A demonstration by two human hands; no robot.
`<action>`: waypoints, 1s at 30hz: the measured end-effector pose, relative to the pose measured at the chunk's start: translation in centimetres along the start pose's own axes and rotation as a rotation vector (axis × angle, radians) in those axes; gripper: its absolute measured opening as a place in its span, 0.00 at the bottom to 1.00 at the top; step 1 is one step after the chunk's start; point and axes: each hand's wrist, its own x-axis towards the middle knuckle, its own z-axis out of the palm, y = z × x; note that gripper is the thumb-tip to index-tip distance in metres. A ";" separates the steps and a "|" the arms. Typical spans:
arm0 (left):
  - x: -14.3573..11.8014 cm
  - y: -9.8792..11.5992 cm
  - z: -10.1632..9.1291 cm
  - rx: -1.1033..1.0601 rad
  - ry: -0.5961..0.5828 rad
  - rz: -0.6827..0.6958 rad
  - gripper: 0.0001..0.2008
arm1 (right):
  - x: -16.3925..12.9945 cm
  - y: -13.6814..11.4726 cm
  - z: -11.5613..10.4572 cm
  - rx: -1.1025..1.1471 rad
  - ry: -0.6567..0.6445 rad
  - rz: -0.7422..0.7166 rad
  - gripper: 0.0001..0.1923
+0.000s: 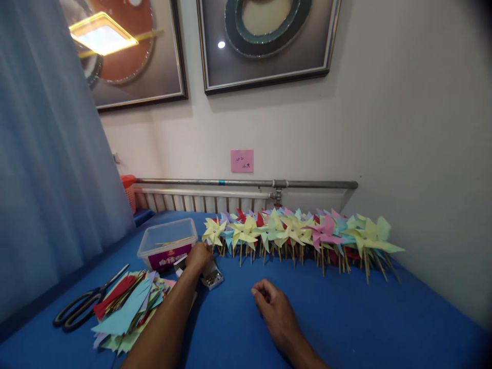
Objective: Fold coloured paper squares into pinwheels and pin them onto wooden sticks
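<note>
Head view: a blue-covered table (346, 318) is seen from above, with both bare forearms stretched over it. The left hand (198, 258) is laid over a small open box of metal pins (212, 278), its fingers curled down over the box's far corner. Whether a pin is pinched between them cannot be told, because the fingertips are hidden behind the back of the hand. The box is small, pale and shallow, with shiny silver-coloured pieces showing inside it. It lies just below and to the right of those fingers.

The right hand (274, 307) is rested on the cloth with its fingers loosely curled inward, and nothing is held in them. It is kept well apart from the box.

Just beyond the left fingers, a clear plastic tub (167, 243) with a purple label is placed, thin sticks lying across its inside. Beyond the fingers of both hands, a long row of paper pinwheels (300, 233) in yellow, green, pink, red and blue is lined up on wooden sticks against the wall. Nearer than the left fingers and to their left, a loose heap of cut coloured paper (128, 310) is spread, with black-handled scissors (86, 301) beside it.

Open blue cloth is left around and to the right of the right fingers, as far as the wall on that side.
</note>
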 end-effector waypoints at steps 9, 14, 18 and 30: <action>-0.3 0.4 0.1 -0.003 0.020 0.007 0.07 | 0.0 -0.3 0.0 0.005 -0.003 0.004 0.12; -0.5 0.5 0.1 0.004 0.021 0.014 0.07 | 0.0 -0.4 0.0 -0.022 0.004 0.011 0.12; -0.9 0.9 -0.2 0.024 0.023 0.020 0.08 | 0.0 -0.6 -0.1 -0.018 -0.008 0.010 0.12; -8.3 4.4 -2.0 0.112 0.256 0.318 0.12 | 0.4 0.5 0.1 -0.025 0.003 -0.033 0.14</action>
